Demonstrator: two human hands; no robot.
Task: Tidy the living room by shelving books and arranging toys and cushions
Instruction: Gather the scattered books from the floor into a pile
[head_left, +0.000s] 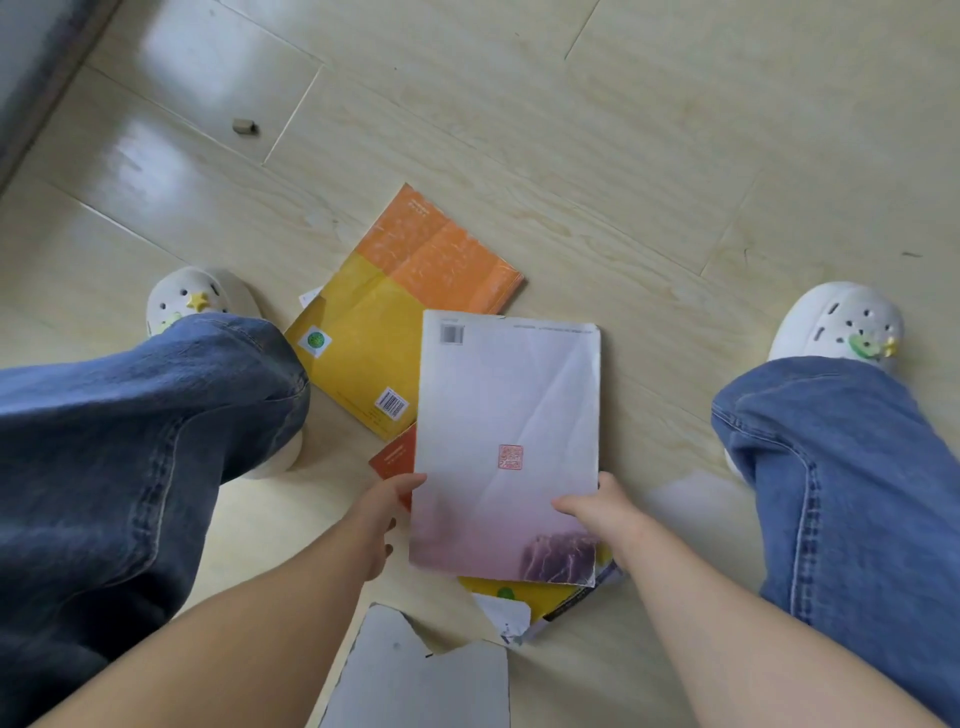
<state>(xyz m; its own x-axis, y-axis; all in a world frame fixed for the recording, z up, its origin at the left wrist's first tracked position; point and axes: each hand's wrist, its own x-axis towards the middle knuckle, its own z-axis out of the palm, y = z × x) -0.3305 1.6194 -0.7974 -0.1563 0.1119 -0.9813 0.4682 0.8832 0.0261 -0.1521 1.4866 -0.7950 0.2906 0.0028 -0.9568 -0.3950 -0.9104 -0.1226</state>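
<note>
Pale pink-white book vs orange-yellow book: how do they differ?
Colour: the pale pink-white book fades from white to pink; the orange-yellow book is orange above, yellow below.
Handling: the left hand and right hand grip the pale pink-white book's side edges; the orange-yellow book lies untouched on the floor.
Layering: the pale pink-white book overlaps the orange-yellow book's near corner.
Shared: both are creased soft covers showing a barcode.
</note>
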